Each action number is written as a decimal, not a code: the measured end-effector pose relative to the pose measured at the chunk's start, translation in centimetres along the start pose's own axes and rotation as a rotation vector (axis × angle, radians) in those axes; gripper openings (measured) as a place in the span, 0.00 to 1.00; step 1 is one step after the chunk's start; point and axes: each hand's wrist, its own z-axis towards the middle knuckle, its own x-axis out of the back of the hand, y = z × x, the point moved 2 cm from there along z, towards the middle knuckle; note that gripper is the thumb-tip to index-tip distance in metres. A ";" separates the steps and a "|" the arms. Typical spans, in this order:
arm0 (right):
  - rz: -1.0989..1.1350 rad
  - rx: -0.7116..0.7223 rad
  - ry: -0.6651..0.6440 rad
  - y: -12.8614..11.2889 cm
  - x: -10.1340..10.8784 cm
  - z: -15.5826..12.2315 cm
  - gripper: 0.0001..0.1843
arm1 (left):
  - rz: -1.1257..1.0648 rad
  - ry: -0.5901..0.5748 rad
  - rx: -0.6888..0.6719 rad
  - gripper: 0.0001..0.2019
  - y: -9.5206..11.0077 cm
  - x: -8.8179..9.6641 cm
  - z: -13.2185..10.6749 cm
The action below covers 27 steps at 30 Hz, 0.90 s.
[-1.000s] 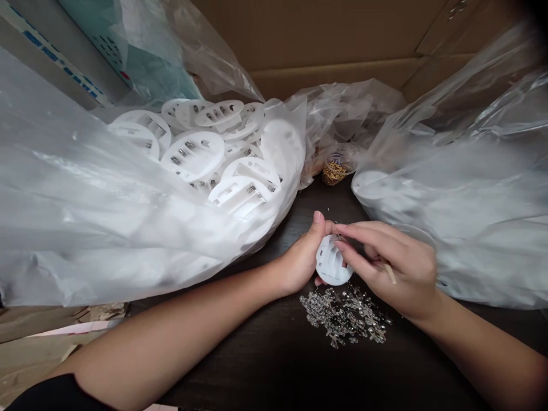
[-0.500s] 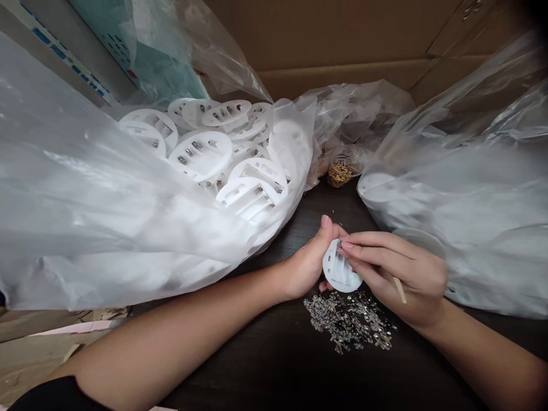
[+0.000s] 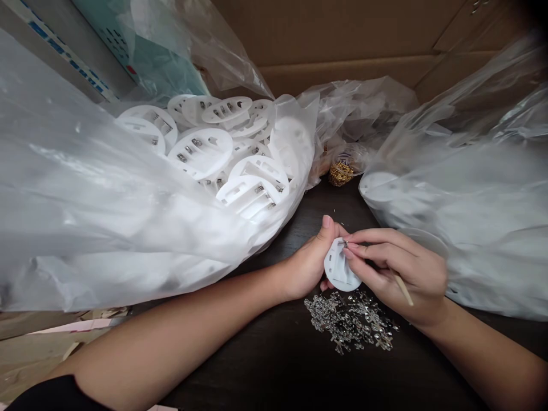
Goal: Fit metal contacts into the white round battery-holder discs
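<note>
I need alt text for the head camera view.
A left hand holds a white plastic disc while the right hand pinches a small metal piece against it, a thin wooden stick also in that hand. Loose metal pieces lie on the dark table below, near a plastic bag of more white discs.

We are seeing the left hand (image 3: pixel 305 268) curling upward, its thumb raised, while the right hand (image 3: pixel 405 274) is reaching in from the opposite side, its fingertips (image 3: pixel 350 245) pinching close to that thumb; the left forearm (image 3: pixel 180 319) and right forearm (image 3: pixel 483 348) are converging inward.
</note>
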 end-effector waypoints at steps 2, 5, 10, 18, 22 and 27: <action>-0.007 0.000 -0.011 -0.2 0.0 0.1 0.13 | 0.007 0.006 0.000 0.35 -0.1 0.0 0.0; -0.026 0.019 -0.024 -0.5 0.0 0.4 0.13 | 0.006 0.010 0.001 0.35 -0.3 0.0 0.0; -0.030 0.038 -0.028 -0.7 -0.1 0.4 0.13 | 0.010 0.021 -0.006 0.35 -0.5 0.0 0.0; -0.007 0.003 -0.086 -0.5 -0.5 0.5 0.12 | 0.042 0.042 0.009 0.35 -0.6 0.0 -0.2; -0.006 -0.041 -0.099 -0.5 -0.5 0.6 0.13 | 0.011 0.025 0.026 0.33 0.1 -0.3 -0.3; 0.243 -0.193 0.084 -0.7 0.8 2.0 0.05 | -0.089 -0.002 0.083 0.35 0.6 -0.2 -0.2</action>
